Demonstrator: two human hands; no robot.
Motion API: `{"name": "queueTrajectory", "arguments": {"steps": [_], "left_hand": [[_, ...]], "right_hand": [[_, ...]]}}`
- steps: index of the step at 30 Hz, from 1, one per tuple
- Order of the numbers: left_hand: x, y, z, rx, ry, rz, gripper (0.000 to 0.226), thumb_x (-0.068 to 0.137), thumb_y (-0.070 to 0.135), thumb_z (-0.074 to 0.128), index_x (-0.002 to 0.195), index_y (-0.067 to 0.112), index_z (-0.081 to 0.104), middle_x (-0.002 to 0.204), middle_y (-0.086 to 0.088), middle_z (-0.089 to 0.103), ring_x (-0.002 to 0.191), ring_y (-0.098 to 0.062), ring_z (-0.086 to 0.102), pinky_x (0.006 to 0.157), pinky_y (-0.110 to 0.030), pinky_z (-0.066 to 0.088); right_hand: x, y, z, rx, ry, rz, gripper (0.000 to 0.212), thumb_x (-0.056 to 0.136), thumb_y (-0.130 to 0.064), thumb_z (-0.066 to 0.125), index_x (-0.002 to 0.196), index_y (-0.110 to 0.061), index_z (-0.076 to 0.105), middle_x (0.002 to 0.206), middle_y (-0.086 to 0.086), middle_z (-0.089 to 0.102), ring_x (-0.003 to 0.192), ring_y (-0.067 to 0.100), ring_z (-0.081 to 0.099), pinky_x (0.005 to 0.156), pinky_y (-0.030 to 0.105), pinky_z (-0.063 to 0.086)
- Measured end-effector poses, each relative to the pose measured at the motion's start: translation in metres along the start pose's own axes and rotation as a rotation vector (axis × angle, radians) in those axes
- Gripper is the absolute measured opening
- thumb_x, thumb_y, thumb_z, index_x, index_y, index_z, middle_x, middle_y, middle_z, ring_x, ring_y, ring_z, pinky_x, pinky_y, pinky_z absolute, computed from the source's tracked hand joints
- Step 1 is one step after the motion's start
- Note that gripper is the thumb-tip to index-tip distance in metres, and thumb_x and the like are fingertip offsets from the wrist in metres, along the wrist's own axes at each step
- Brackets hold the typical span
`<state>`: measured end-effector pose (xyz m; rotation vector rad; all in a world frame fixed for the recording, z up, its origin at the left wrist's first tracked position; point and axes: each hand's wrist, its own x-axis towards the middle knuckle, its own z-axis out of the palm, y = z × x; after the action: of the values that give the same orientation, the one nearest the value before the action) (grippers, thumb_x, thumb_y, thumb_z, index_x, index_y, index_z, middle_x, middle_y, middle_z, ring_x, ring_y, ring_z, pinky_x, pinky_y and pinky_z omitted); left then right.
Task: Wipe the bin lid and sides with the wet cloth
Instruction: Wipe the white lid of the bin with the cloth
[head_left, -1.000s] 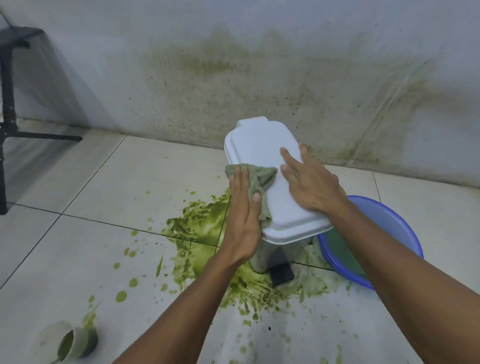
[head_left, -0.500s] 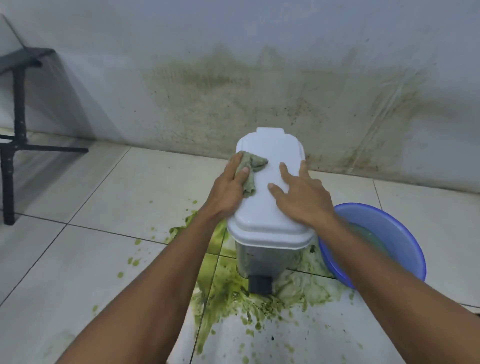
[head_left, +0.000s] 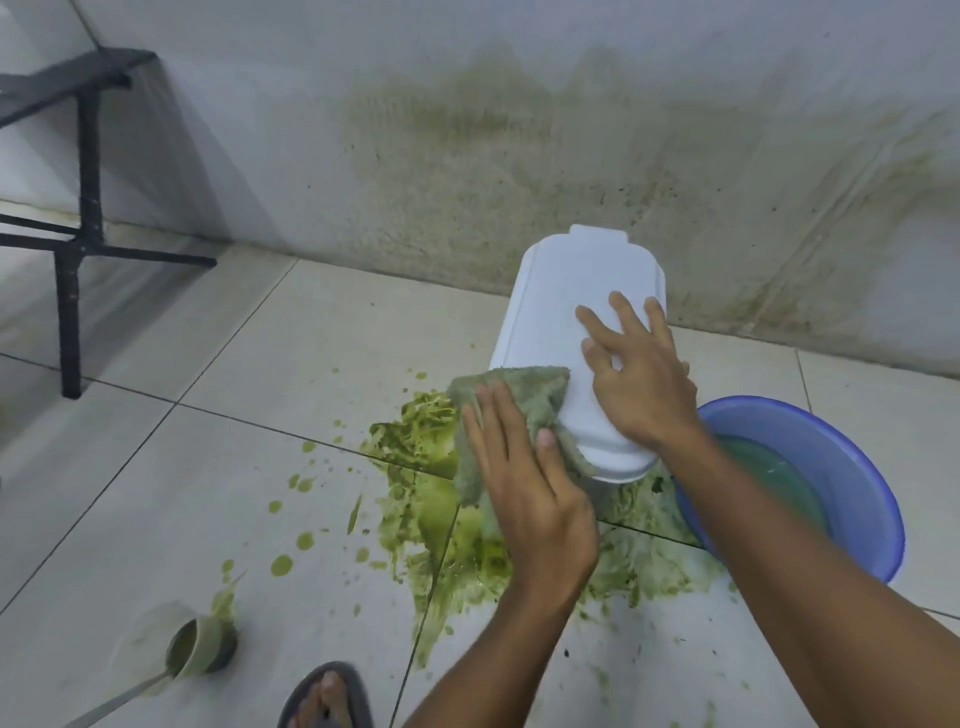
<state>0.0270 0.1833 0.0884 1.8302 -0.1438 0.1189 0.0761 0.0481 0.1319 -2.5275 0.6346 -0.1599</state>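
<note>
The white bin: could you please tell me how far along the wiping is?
The top of the white plastic bin lid looks clean. The left hand presses the green cloth on its left edge; the right hand steadies it. The bin sides, mostly hidden below, are left.

The left grip (head_left: 524, 483) lies flat; the right grip (head_left: 641, 387) flat and splayed.

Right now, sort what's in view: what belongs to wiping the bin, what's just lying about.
Job: white bin lid, green cloth, left hand pressing it, right hand on lid, blue basin of water.
Lying about: tipped cup, black stand, green spill.
</note>
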Motion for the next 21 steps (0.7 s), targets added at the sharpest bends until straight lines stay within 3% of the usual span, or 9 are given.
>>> {"name": "queueTrajectory", "arguments": {"steps": [3, 6, 8, 11, 13, 15, 19, 21], "left_hand": [[0.025, -0.004, 0.003, -0.016, 0.025, -0.009, 0.056, 0.106, 0.037, 0.029, 0.161, 0.027, 0.022, 0.167, 0.017, 0.014, 0.156, -0.004, -0.002, 0.126, -0.024, 0.000], [0.089, -0.011, -0.008, -0.034, -0.104, -0.048, 0.048, 0.107, 0.034, 0.032, 0.154, 0.027, 0.040, 0.156, 0.012, 0.041, 0.149, -0.010, 0.028, 0.125, -0.042, 0.021], [0.118, -0.007, -0.010, -0.054, -0.173, -0.107, 0.045, 0.109, 0.032, 0.034, 0.152, 0.028, 0.046, 0.151, 0.009, 0.049, 0.144, -0.012, 0.037, 0.122, -0.045, 0.028], [0.102, -0.003, 0.001, -0.013, -0.111, -0.096, 0.047, 0.111, 0.034, 0.029, 0.158, 0.032, 0.032, 0.164, 0.010, 0.032, 0.156, -0.012, 0.013, 0.127, -0.041, 0.014], [0.060, 0.002, 0.010, -0.021, -0.036, -0.064, 0.051, 0.112, 0.034, 0.027, 0.162, 0.034, 0.017, 0.169, 0.020, 0.012, 0.154, 0.002, -0.007, 0.124, -0.021, -0.003], [0.022, 0.004, 0.018, -0.058, -0.004, -0.026, 0.053, 0.112, 0.032, 0.029, 0.162, 0.033, 0.012, 0.168, 0.023, 0.003, 0.151, 0.006, -0.015, 0.116, -0.007, -0.008], [0.016, 0.003, 0.024, -0.090, -0.003, -0.004, 0.054, 0.111, 0.032, 0.028, 0.161, 0.032, 0.011, 0.167, 0.024, 0.000, 0.152, 0.004, -0.017, 0.119, -0.010, -0.007], [0.044, -0.002, 0.015, -0.057, -0.021, -0.030, 0.053, 0.111, 0.036, 0.027, 0.162, 0.031, 0.012, 0.168, 0.023, 0.002, 0.153, 0.003, -0.015, 0.123, -0.019, -0.006]], "right_hand": [[-0.005, -0.007, 0.007, 0.014, 0.024, 0.063, 0.047, 0.106, -0.041, 0.029, 0.153, -0.046, 0.029, 0.167, -0.017, 0.001, 0.152, 0.013, -0.018, 0.117, 0.068, 0.013], [-0.005, -0.022, 0.020, -0.016, 0.060, 0.162, 0.053, 0.106, -0.042, 0.027, 0.158, -0.037, 0.017, 0.168, -0.010, -0.008, 0.151, 0.025, -0.026, 0.115, 0.071, 0.011], [-0.004, -0.030, 0.025, -0.016, 0.101, 0.218, 0.054, 0.106, -0.041, 0.027, 0.158, -0.033, 0.016, 0.168, -0.008, -0.008, 0.150, 0.028, -0.028, 0.114, 0.074, 0.010], [-0.001, -0.034, 0.028, 0.009, 0.159, 0.247, 0.053, 0.106, -0.039, 0.028, 0.158, -0.032, 0.020, 0.168, -0.008, -0.005, 0.150, 0.028, -0.027, 0.113, 0.075, 0.010], [-0.001, -0.033, 0.028, 0.007, 0.168, 0.249, 0.053, 0.105, -0.039, 0.029, 0.157, -0.033, 0.021, 0.168, -0.009, -0.004, 0.151, 0.027, -0.027, 0.113, 0.074, 0.010], [-0.001, -0.031, 0.028, 0.016, 0.168, 0.238, 0.052, 0.106, -0.038, 0.031, 0.157, -0.034, 0.023, 0.168, -0.010, -0.003, 0.151, 0.025, -0.026, 0.114, 0.074, 0.010], [0.000, -0.025, 0.027, -0.006, 0.143, 0.204, 0.052, 0.106, -0.038, 0.030, 0.157, -0.035, 0.022, 0.168, -0.011, -0.002, 0.151, 0.024, -0.025, 0.113, 0.074, 0.011], [-0.001, -0.025, 0.027, -0.028, 0.128, 0.195, 0.052, 0.106, -0.039, 0.027, 0.158, -0.034, 0.019, 0.168, -0.012, -0.001, 0.151, 0.025, -0.026, 0.113, 0.075, 0.011]]}}
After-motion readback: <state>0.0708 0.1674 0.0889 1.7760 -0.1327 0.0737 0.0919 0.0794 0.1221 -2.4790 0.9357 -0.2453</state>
